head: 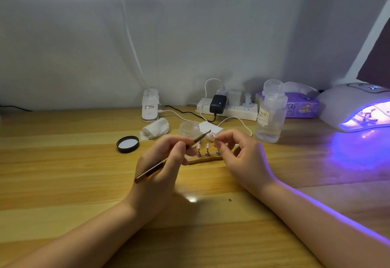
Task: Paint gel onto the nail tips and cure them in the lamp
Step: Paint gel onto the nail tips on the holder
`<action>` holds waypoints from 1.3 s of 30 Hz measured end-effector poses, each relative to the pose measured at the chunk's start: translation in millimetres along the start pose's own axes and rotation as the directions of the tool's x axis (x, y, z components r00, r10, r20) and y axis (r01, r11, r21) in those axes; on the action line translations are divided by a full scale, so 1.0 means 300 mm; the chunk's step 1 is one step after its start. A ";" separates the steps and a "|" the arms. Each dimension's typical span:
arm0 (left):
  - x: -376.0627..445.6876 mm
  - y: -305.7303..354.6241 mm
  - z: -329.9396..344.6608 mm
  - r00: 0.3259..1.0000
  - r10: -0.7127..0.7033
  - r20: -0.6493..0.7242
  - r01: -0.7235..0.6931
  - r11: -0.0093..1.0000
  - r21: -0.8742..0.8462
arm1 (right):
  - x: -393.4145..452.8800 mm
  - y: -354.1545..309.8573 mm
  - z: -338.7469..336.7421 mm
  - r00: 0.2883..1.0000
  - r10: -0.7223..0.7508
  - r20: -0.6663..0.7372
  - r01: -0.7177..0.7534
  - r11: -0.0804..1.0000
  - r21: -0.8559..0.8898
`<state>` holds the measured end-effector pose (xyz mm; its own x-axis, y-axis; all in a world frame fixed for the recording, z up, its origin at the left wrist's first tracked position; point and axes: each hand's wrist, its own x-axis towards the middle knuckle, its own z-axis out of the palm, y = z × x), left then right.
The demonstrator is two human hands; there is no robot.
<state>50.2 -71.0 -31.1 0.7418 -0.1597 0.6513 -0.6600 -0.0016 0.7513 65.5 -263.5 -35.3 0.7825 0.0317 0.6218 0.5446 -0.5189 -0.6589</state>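
Observation:
My left hand (160, 166) grips a copper-coloured gel brush (168, 159), whose dark tip reaches up and right to a pale pink nail tip (213, 136). My right hand (238, 158) pinches that nail tip between thumb and fingers, raised above the table. Below the hands, several pink nail tips (207, 147) stand on small metal stands on a wooden holder strip (207, 160), partly hidden by my fingers. An open clear gel jar (189, 128) sits just behind. The curing lamp (356, 107) glows violet at the right, with something inside it.
A black jar lid (127, 144) lies to the left. A clear pump bottle (271, 115), purple tissue pack (299, 107), power strip with plugs (228, 107), crumpled wipe (156, 130), white pad (211, 128) and a white device (150, 107) line the back of the wooden table (63, 172).

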 end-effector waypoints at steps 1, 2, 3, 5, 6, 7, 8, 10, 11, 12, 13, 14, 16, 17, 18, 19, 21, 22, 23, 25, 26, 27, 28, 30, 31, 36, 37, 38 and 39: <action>0.001 -0.002 0.000 1.000 -0.013 -0.009 0.013 1.000 0.012 | 0.000 -0.001 0.000 1.000 0.003 -0.001 -0.003 1.000 0.005; 0.001 -0.005 -0.001 0.999 -0.032 -0.016 0.032 0.999 0.015 | -0.001 -0.001 0.001 1.000 0.009 -0.001 -0.009 1.000 0.012; 0.000 -0.006 -0.001 0.998 -0.052 -0.020 0.052 0.999 0.010 | -0.001 0.000 0.001 1.000 0.015 -0.001 -0.015 1.000 0.016; -0.002 -0.006 0.001 0.997 -0.077 -0.014 0.077 0.997 -0.015 | -0.002 0.001 0.002 1.000 0.017 -0.006 -0.017 1.000 0.013; -0.004 -0.004 0.003 0.996 -0.084 -0.009 0.084 0.996 -0.025 | -0.002 0.003 0.001 1.000 0.015 -0.011 -0.015 1.000 0.009; -0.005 -0.003 0.005 0.996 -0.091 -0.003 0.091 0.995 -0.034 | -0.001 0.004 0.001 1.000 0.013 -0.016 -0.013 1.000 0.006; -0.006 -0.002 0.006 0.995 -0.097 0.003 0.097 0.994 -0.042 | -0.001 0.005 0.000 1.000 0.012 -0.021 -0.012 1.000 0.007; -0.008 0.000 0.005 0.995 -0.100 0.015 0.101 0.993 -0.061 | 0.000 0.005 -0.001 1.000 0.008 -0.022 -0.008 1.000 0.009; -0.008 0.000 0.004 0.995 -0.093 0.018 0.094 0.993 -0.068 | 0.001 0.005 -0.002 1.000 0.004 -0.018 -0.004 1.000 0.006; -0.008 -0.001 0.003 0.997 -0.078 0.020 0.080 0.994 -0.072 | 0.001 0.004 -0.002 1.000 0.000 -0.012 0.000 1.000 0.002; -0.007 0.000 0.002 0.998 -0.059 0.018 0.060 0.996 -0.072 | 0.001 0.004 -0.003 1.000 -0.003 -0.007 0.003 1.000 0.001; -0.005 0.000 0.001 0.999 -0.041 0.012 0.041 0.997 -0.067 | 0.001 0.003 -0.002 1.000 -0.004 -0.004 0.004 1.000 0.002; 0.001 -0.003 -0.003 1.000 -0.016 -0.014 0.015 0.999 -0.044 | 0.001 0.003 -0.002 1.000 0.006 -0.005 -0.006 1.000 0.008; 0.004 -0.005 -0.005 0.999 -0.013 -0.031 0.012 1.000 -0.027 | 0.001 0.004 -0.001 1.000 0.019 -0.009 -0.019 1.000 0.015; 0.008 -0.006 -0.007 0.999 -0.018 -0.047 0.018 1.000 -0.006 | 0.001 0.004 0.000 0.999 0.033 -0.017 -0.033 0.999 0.024; 0.011 -0.008 -0.010 0.998 -0.028 -0.057 0.029 0.999 0.019 | 0.001 0.004 0.001 0.999 0.046 -0.026 -0.045 0.998 0.037; 0.013 -0.016 -0.016 0.997 -0.062 -0.049 0.067 0.993 0.094 | 0.000 0.003 0.002 0.997 0.068 -0.042 -0.065 0.996 0.064; 0.013 -0.021 -0.019 0.996 -0.088 -0.033 0.092 0.985 0.147 | 0.000 0.003 0.003 0.996 0.079 -0.047 -0.076 0.994 0.078; 0.012 -0.027 -0.022 0.993 -0.119 -0.013 0.119 0.971 0.208 | 0.000 0.003 0.003 0.995 0.090 -0.050 -0.085 0.992 0.091; 0.009 -0.037 -0.028 0.983 -0.180 0.026 0.161 0.927 0.338 | 0.000 0.004 0.002 0.994 0.100 -0.047 -0.095 0.990 0.109; 0.008 -0.041 -0.031 0.978 -0.205 0.039 0.173 0.902 0.395 | 0.000 0.005 0.001 0.993 0.105 -0.047 -0.099 0.988 0.118; 0.008 -0.043 -0.033 0.974 -0.222 0.054 0.176 0.879 0.444 | 0.001 0.006 0.001 0.992 0.114 -0.050 -0.106 0.986 0.129; 0.007 -0.043 -0.034 0.968 -0.238 0.073 0.175 0.859 0.482 | 0.002 0.005 0.001 0.991 0.124 -0.055 -0.115 0.983 0.140; 0.007 -0.040 -0.032 0.955 -0.275 0.108 0.183 0.837 0.515 | 0.004 0.002 0.001 0.989 0.136 -0.062 -0.125 0.980 0.155; 0.006 -0.038 -0.031 0.950 -0.288 0.119 0.188 0.835 0.518 | 0.004 -0.002 0.002 0.989 0.137 -0.060 -0.126 0.979 0.162; 0.001 -0.029 -0.026 0.954 -0.272 0.130 0.172 0.846 0.504 | -0.003 -0.019 0.017 0.991 0.127 -0.030 -0.119 0.972 0.200; 0.001 -0.028 -0.025 0.953 -0.271 0.132 0.174 0.852 0.493 | -0.005 -0.022 0.021 0.992 0.128 -0.014 -0.123 0.974 0.192; 0.000 -0.027 -0.025 0.955 -0.267 0.133 0.174 0.861 0.479 | -0.007 -0.025 0.026 0.992 0.122 0.006 -0.121 0.977 0.173; 0.000 -0.027 -0.025 0.957 -0.257 0.133 0.169 0.869 0.465 | -0.009 -0.027 0.029 0.993 0.111 0.026 -0.114 0.983 0.145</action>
<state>56.4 -63.5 -36.4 0.8640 -0.2839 0.4157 -0.5034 -0.4874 0.7134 61.7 -251.9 -35.3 0.8457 -0.0042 0.5337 0.4900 -0.3901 -0.7796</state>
